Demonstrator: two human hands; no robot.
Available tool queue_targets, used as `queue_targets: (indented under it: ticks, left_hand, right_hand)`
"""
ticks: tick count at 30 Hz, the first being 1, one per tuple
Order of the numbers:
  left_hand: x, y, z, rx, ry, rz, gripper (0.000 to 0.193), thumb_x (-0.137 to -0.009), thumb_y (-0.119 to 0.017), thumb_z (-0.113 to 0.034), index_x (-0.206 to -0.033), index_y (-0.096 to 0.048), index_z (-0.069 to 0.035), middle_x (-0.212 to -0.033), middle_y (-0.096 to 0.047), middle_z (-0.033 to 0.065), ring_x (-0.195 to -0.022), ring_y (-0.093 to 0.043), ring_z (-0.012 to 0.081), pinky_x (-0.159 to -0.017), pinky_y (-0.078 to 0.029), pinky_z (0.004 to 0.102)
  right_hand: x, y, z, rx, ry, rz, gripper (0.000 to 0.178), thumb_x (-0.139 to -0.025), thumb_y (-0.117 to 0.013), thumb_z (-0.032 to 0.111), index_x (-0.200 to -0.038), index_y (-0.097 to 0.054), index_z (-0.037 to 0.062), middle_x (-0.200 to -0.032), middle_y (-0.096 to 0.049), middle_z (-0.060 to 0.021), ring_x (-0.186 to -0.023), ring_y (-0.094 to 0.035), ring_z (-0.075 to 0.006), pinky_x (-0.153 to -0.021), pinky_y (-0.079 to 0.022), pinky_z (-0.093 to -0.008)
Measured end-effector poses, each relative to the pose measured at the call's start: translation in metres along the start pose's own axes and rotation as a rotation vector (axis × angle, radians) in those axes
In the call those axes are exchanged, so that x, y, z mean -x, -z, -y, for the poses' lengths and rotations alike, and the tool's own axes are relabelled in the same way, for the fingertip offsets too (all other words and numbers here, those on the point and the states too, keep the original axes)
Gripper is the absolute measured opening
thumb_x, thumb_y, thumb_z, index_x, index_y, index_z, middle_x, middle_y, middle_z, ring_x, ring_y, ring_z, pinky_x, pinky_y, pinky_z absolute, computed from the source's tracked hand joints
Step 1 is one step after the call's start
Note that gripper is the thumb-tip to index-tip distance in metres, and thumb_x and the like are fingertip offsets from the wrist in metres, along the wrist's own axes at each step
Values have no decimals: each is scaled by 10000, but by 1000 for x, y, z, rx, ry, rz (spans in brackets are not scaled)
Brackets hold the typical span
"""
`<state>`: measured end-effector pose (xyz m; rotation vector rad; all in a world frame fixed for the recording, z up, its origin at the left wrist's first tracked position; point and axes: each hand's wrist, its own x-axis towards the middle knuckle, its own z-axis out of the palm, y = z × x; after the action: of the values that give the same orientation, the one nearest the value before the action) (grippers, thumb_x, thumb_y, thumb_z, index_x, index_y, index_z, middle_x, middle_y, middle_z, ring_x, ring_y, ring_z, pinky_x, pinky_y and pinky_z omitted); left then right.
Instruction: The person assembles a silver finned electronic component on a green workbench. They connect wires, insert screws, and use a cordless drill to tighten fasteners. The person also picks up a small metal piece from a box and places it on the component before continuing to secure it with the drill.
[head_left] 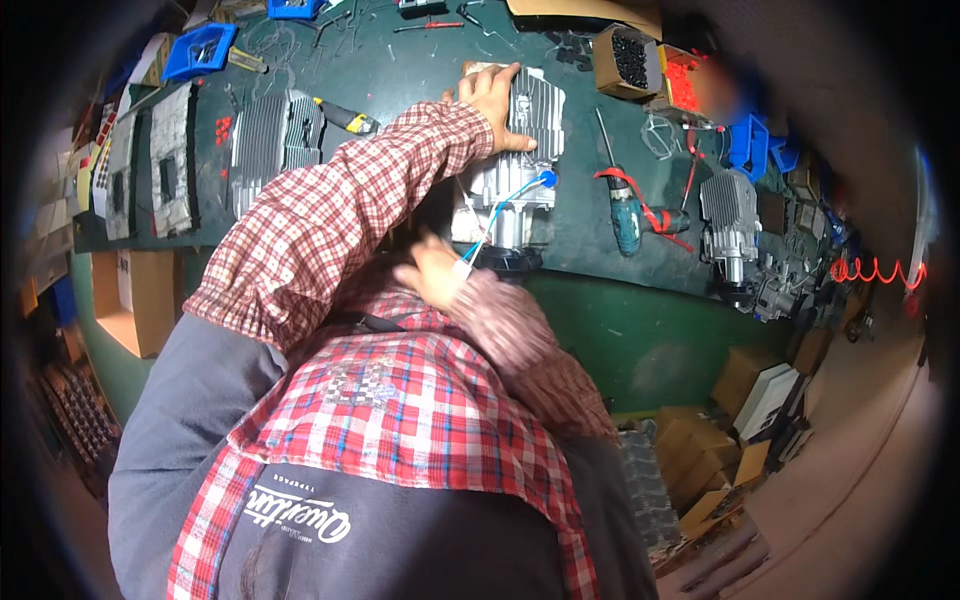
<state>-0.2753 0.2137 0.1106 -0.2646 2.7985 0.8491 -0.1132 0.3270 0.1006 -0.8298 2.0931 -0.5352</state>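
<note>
A silver finned motor housing [537,110] lies on the bench, its round shaft end and black disc [505,258] toward me. My left hand [487,105] rests spread on the housing's left side, thumb stretched across the fins. From a blue round fitting [547,179] on the housing, a blue and white cable [492,222] runs down to a white connector [462,268]. Close to that connector, at the bench edge, is my right hand [434,270]. It is smeared, and its fingers are partly hidden, so whether it holds anything does not show.
Right of the housing lies a teal power drill [625,215] with a red strap. Another motor unit [730,225] stands farther right. On the left are a finned housing [265,145] and a yellow-black tool [347,117]. Boxes of black [630,62] and red parts [682,82] sit at the back.
</note>
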Motion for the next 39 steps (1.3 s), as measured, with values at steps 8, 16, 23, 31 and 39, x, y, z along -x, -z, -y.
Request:
queue_targets:
  ticks: [8,16,23,31,39]
  left_hand:
    - [6,5,5,-6,8,-15,1199,-572,-837,-543,-1499,-153,-209,-1509,-226,158,-1379,-240,399,-1093,-195,611]
    - [5,3,5,-21,17,-31,1192,-561,-841,-529,-1494,-158,-240,-1502,-242,158,-1363,-264,407,-1088,-206,625]
    - [7,4,3,-35,36,-42,1176,-556,-848,-508,-1488,-183,-239,-1495,-260,155,-1352,-279,407,-1096,-222,587]
    - [8,5,-1,0,41,-40,1158,-579,-855,-458,-1489,-173,-242,-1497,-257,159,-1357,-266,407,-1102,-225,572]
    - [11,10,-4,24,48,-22,1156,-583,-856,-409,-1491,-166,-218,-1506,-227,173,-1368,-225,418,-1107,-199,584]
  right_hand:
    - [35,154,-76,-116,-36,-867,572,-898,-634,277,-1350,-400,16,-1255,-513,-215,-1210,-482,-319,-988,-402,-411]
    - [-25,115,-100,-1066,-85,-529,703,-928,-597,162,-1459,-158,21,-1320,-479,-169,-1172,-504,-228,-972,-426,-336]
    - [-22,127,-89,-1202,-149,-446,720,-899,-602,80,-1448,-137,59,-1342,-427,-152,-1178,-482,-236,-976,-434,-361]
    - [-27,138,-94,-1364,-272,-344,774,-845,-612,33,-1435,-122,133,-1295,-449,-140,-1103,-542,-247,-857,-519,-394]
    - [-31,134,-88,-1407,-251,-420,751,-785,-559,-85,-1403,-165,83,-1263,-458,-141,-1083,-530,-209,-913,-472,-356]
